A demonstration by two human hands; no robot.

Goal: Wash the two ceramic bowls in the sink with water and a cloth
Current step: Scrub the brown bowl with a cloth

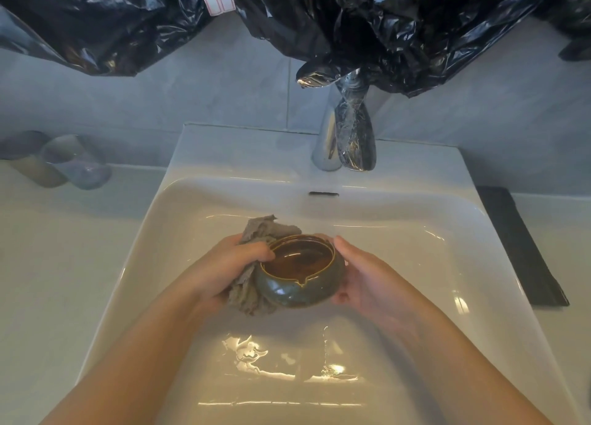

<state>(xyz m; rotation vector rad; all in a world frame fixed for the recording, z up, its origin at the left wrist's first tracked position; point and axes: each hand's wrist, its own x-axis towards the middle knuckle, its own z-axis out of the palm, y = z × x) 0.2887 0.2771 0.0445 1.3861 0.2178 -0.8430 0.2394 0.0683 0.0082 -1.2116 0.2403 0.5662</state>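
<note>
A round green-brown ceramic bowl (pixel 300 272) with a small pour notch is held upright above the white sink basin (pixel 399 248). My left hand (pixel 230 268) grips a crumpled grey cloth (pixel 252 284) against the bowl's left side, thumb over the rim. My right hand (pixel 364 279) cups the bowl's right side, fingers curled round it. Water lies in the bottom of the basin. I see only this one bowl.
A chrome tap (pixel 348 130) stands at the back of the sink, no water running from it. Black plastic sheeting (pixel 383 18) hangs over the wall above. Blurred cups (pixel 60 162) stand on the left counter. A dark mat (pixel 518 245) lies to the right.
</note>
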